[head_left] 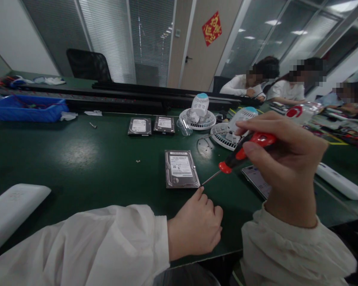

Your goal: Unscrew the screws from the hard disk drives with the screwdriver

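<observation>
A hard drive (180,169) lies label up on the dark green table (77,159), straight ahead. My right hand (282,159) is closed round the handle of a red and black screwdriver (241,153). The metal tip of that tool rests at the drive's near right corner. My left hand (197,226) is curled into a loose fist on the table just below that corner, with a finger reaching up beside the tip. Whether it pinches anything I cannot make out.
Two more hard drives (140,126) (164,124) lie farther back. Two white fan parts (198,113) (232,133) sit right of them. A blue bin (26,108) stands far left. A phone-like device (258,180) lies under my right hand. Other people sit at the back right. Small screws (138,161) dot the table.
</observation>
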`<state>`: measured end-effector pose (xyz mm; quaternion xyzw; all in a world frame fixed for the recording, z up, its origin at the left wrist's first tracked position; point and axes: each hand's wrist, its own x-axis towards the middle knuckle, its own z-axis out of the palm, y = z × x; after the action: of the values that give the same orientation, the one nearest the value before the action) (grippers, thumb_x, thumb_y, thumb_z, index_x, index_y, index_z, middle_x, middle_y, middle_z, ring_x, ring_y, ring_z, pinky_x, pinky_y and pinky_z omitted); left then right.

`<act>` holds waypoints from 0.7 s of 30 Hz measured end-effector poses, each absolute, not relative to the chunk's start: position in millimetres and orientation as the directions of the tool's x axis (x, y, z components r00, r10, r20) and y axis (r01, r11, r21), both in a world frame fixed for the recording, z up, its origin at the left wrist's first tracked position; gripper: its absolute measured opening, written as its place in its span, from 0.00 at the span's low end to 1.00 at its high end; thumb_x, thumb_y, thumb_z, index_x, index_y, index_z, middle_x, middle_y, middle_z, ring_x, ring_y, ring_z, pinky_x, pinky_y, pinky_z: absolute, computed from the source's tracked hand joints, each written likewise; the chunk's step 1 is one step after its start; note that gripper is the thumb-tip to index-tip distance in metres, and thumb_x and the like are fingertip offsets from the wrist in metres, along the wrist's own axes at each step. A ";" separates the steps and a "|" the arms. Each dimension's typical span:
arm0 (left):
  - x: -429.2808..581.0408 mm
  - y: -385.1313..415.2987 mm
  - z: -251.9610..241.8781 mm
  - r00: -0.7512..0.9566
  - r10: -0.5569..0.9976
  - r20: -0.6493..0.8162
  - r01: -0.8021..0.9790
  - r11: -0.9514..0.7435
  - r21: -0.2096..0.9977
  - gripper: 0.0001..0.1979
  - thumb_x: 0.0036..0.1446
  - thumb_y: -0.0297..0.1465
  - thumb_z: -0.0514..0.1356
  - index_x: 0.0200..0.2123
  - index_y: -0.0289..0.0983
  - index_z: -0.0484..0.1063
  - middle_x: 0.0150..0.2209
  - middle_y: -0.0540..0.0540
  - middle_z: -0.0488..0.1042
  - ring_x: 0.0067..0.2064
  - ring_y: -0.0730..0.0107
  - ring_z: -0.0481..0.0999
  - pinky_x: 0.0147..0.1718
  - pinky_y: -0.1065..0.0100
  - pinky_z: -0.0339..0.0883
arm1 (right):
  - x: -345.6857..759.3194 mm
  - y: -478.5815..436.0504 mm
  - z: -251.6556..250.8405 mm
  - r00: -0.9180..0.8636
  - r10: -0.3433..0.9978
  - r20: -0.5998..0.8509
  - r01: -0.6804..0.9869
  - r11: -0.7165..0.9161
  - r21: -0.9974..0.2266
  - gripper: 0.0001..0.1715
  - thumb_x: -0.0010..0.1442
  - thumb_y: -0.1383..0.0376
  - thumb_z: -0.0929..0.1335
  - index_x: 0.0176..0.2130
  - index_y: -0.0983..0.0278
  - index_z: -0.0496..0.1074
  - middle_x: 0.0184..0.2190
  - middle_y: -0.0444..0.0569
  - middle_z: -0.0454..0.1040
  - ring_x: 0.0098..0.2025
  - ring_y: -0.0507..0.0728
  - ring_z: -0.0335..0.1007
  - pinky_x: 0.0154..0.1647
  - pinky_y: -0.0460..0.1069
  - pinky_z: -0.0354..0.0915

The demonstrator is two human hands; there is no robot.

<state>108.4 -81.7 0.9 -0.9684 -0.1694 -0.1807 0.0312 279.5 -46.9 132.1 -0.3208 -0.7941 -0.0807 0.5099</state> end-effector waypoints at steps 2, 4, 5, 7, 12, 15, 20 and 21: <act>108.1 -82.0 0.8 0.876 0.316 0.364 0.339 -0.941 0.000 0.14 0.64 0.40 0.57 0.37 0.35 0.70 0.33 0.40 0.77 0.36 0.55 0.76 0.58 0.48 0.63 | 280.3 -48.0 132.6 -0.303 0.470 0.829 0.565 0.789 -0.241 0.29 0.55 0.69 0.70 0.55 0.50 0.79 0.43 0.47 0.80 0.44 0.59 0.75 0.43 0.57 0.68; 107.8 -82.6 1.0 0.874 0.316 0.370 0.339 -0.941 0.002 0.14 0.64 0.40 0.57 0.37 0.34 0.70 0.33 0.40 0.77 0.36 0.55 0.76 0.58 0.48 0.63 | 281.1 -47.1 132.2 -0.311 0.493 0.813 0.560 0.786 -0.263 0.29 0.56 0.67 0.69 0.57 0.51 0.78 0.44 0.48 0.80 0.46 0.60 0.75 0.45 0.59 0.68; 107.7 -82.9 1.1 0.873 0.315 0.372 0.339 -0.941 0.002 0.13 0.64 0.40 0.57 0.37 0.34 0.70 0.33 0.40 0.77 0.36 0.55 0.76 0.58 0.48 0.64 | 281.5 -46.0 131.6 -0.303 0.492 0.816 0.568 0.781 -0.260 0.29 0.57 0.67 0.69 0.57 0.51 0.77 0.44 0.47 0.80 0.45 0.60 0.76 0.45 0.59 0.69; 107.6 -83.5 1.3 0.872 0.312 0.376 0.337 -0.941 0.000 0.13 0.64 0.40 0.57 0.37 0.34 0.71 0.33 0.40 0.77 0.36 0.55 0.76 0.58 0.48 0.64 | 281.7 -43.5 130.0 -0.271 0.466 0.842 0.601 0.765 -0.230 0.30 0.56 0.68 0.72 0.57 0.50 0.77 0.42 0.45 0.81 0.42 0.58 0.77 0.44 0.57 0.69; 108.6 -82.9 0.7 0.870 0.310 0.384 0.336 -0.942 -0.002 0.14 0.64 0.40 0.57 0.37 0.34 0.71 0.33 0.40 0.77 0.36 0.55 0.76 0.58 0.48 0.63 | 281.2 -44.2 128.1 -0.253 0.443 0.860 0.602 0.768 -0.219 0.33 0.54 0.72 0.73 0.57 0.50 0.77 0.41 0.43 0.82 0.41 0.56 0.78 0.42 0.54 0.71; 109.0 -82.1 0.7 0.870 0.316 0.378 0.342 -0.940 -0.002 0.14 0.64 0.40 0.57 0.37 0.34 0.71 0.33 0.40 0.77 0.36 0.55 0.76 0.58 0.49 0.63 | 281.7 -47.9 128.6 -0.265 0.476 0.838 0.583 0.772 -0.254 0.30 0.57 0.67 0.69 0.58 0.53 0.77 0.46 0.45 0.82 0.46 0.59 0.80 0.48 0.57 0.72; 108.8 -82.4 1.6 0.874 0.309 0.374 0.337 -0.942 -0.009 0.14 0.64 0.40 0.57 0.37 0.35 0.71 0.32 0.41 0.77 0.35 0.55 0.75 0.57 0.49 0.63 | 282.0 -49.1 128.4 -0.200 0.447 0.872 0.704 0.685 -0.189 0.30 0.56 0.68 0.73 0.56 0.48 0.78 0.42 0.40 0.84 0.39 0.56 0.81 0.38 0.53 0.73; 108.7 -82.4 1.6 0.874 0.309 0.376 0.337 -0.941 -0.009 0.14 0.64 0.40 0.57 0.37 0.35 0.71 0.32 0.41 0.77 0.35 0.55 0.75 0.57 0.49 0.63 | 281.8 -49.0 128.8 -0.202 0.446 0.872 0.708 0.682 -0.185 0.31 0.55 0.69 0.73 0.56 0.47 0.78 0.42 0.40 0.83 0.38 0.56 0.80 0.36 0.52 0.72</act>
<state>108.7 -82.4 1.6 -0.9672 -0.1671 -0.1878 0.0370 281.8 -49.0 128.8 -0.3775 -0.7644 -0.1290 0.5066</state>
